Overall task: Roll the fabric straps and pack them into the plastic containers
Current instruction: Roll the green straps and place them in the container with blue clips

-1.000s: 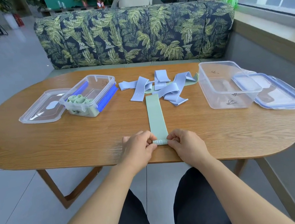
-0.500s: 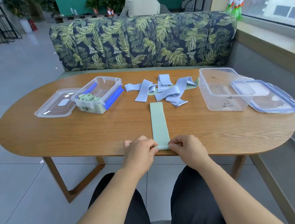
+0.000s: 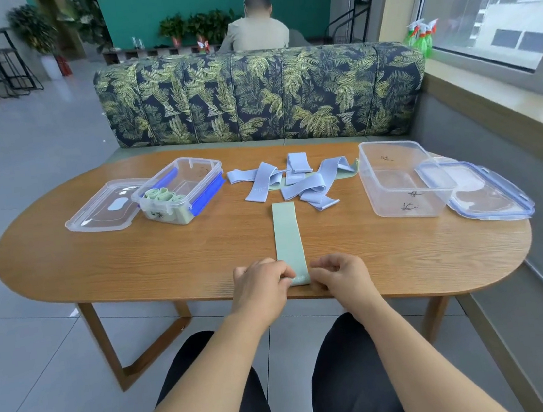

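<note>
Tiled floor at left. On the wooden worktop are a container with green rolls, loose blue straps and an empty container. At the near edge, left hand and right hand pinch the green strap at its rolled end.

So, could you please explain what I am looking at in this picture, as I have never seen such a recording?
There is no machine here: a person wears a camera on the head, so this single view looks forward and down at their own arms. The left hand and the right hand pinch the rolled near end of a pale green fabric strap, which lies flat along the oval wooden table. Beyond it lies a loose pile of pale blue fabric straps. To the left, a clear plastic container with blue clips holds green rolled straps, its clear lid beside it. To the right stands an empty clear plastic container, with a blue-rimmed lid resting against it.
</note>
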{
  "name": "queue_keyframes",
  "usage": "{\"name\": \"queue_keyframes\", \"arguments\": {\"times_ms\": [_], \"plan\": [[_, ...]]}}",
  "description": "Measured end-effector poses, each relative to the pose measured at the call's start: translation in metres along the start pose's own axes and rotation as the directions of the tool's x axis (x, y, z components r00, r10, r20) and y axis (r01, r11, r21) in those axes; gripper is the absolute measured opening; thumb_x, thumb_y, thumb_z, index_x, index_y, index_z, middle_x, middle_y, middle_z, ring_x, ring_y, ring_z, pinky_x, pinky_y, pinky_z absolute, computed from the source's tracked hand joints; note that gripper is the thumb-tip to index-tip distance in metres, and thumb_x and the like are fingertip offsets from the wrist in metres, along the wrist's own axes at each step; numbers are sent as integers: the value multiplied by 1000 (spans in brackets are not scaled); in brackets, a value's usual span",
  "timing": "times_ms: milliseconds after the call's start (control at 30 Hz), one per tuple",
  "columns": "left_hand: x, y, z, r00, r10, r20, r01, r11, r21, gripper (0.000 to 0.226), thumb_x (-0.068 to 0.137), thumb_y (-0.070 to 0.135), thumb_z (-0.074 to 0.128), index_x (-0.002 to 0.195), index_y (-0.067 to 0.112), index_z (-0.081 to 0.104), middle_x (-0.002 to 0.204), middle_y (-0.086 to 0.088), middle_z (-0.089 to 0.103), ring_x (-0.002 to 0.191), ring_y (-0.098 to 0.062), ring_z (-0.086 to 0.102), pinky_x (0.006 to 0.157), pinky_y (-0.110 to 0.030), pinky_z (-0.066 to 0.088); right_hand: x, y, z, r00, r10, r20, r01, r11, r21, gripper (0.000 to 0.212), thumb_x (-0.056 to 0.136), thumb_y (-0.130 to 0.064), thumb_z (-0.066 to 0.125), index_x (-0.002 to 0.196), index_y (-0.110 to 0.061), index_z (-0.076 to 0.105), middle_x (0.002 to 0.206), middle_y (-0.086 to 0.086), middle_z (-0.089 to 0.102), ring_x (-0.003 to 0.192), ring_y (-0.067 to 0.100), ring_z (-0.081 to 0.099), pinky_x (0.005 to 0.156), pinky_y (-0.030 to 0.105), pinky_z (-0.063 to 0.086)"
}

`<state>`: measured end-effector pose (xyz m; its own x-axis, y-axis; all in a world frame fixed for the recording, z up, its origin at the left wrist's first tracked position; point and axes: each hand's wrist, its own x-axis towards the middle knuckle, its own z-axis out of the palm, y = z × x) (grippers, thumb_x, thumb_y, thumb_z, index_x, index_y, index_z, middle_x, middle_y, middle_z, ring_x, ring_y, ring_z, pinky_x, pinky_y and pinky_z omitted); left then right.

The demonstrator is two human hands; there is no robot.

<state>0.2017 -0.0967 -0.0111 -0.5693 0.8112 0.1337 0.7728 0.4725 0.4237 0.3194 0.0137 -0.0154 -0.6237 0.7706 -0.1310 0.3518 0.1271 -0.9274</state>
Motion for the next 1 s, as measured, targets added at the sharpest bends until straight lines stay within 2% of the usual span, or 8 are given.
{"name": "queue_keyframes", "arguments": {"times_ms": [67, 200, 300, 533, 633, 700, 833, 1000], "plan": [[3, -1, 0, 1000, -3, 12, 3, 1000, 4, 19, 98, 28, 51, 106, 33, 67, 107, 13, 62, 107, -8, 53, 95, -32, 27, -3, 5, 2, 999, -36, -38, 38, 997, 63, 10, 81, -14, 70, 83, -23, 72, 67, -7, 67, 63, 9, 60, 75, 41, 54], [6, -1, 0, 1000, -18, 23, 18, 1000, 15, 20, 98, 30, 49, 106, 34, 67, 105, 13, 61, 105, -7, 53, 89, -31, 25, -2, 7, 6, 995, -101, -25, 94, 978, -186, 9, 84, -25, 71, 86, -34, 72, 89, -18, 67, 82, -1, 62, 81, 30, 53], [6, 0, 0, 1000, -14, 21, 14, 999, 30, 22, 100, 31, 46, 109, 34, 65, 109, 13, 58, 104, -8, 53, 84, -30, 21, 3, 3, 7, 996, -83, -20, 75, 962, -263, 7, 86, -28, 68, 89, -34, 72, 83, -22, 63, 82, -1, 59, 81, 29, 51], [1, 0, 5, 1000, -8, -25, 9, 999, 41, 22, 95, 29, 56, 116, 35, 56, 118, 16, 52, 107, -7, 52, 86, -28, 25, 14, -2, 6, 998, -53, 30, 59, 949, -308, 11, 87, -29, 67, 93, -28, 76, 85, -13, 69, 83, 10, 63, 80, 35, 54], [6, -2, 3, 1000, -16, 2, 16, 1000, 26, 19, 97, 26, 53, 113, 35, 59, 114, 16, 55, 103, -9, 53, 85, -26, 25, 16, 0, 5, 998, -61, 28, 66, 958, -278, 15, 87, -29, 66, 98, -28, 75, 83, -16, 67, 83, 8, 63, 82, 36, 54], [11, -3, 3, 999, -26, 22, 25, 1000, 14, 19, 98, 26, 52, 112, 35, 61, 111, 15, 56, 101, -11, 53, 87, -26, 26, 15, 4, 5, 998, -58, 10, 59, 978, -198, 17, 85, -28, 67, 101, -27, 73, 72, -17, 63, 71, 4, 60, 79, 40, 53], [18, -6, 3, 997, -38, 60, 37, 999, 19, 20, 98, 28, 50, 111, 35, 64, 105, 14, 56, 101, -16, 53, 87, -28, 27, 15, 8, 5, 998, -54, -14, 53, 992, -111, 10, 83, -25, 69, 88, -34, 71, 69, -15, 63, 64, 6, 57, 74, 41, 53], [23, -8, 1, 993, -51, 106, 50, 999, 14, 21, 99, 31, 48, 112, 36, 65, 113, 14, 55, 104, -21, 48, 85, -26, 26, 19, 4, 6, 999, -46, -22, 40, 971, -235, 11, 87, -29, 66, 81, -37, 68, 75, -17, 62, 73, 5, 58, 78, 34, 50]]}}
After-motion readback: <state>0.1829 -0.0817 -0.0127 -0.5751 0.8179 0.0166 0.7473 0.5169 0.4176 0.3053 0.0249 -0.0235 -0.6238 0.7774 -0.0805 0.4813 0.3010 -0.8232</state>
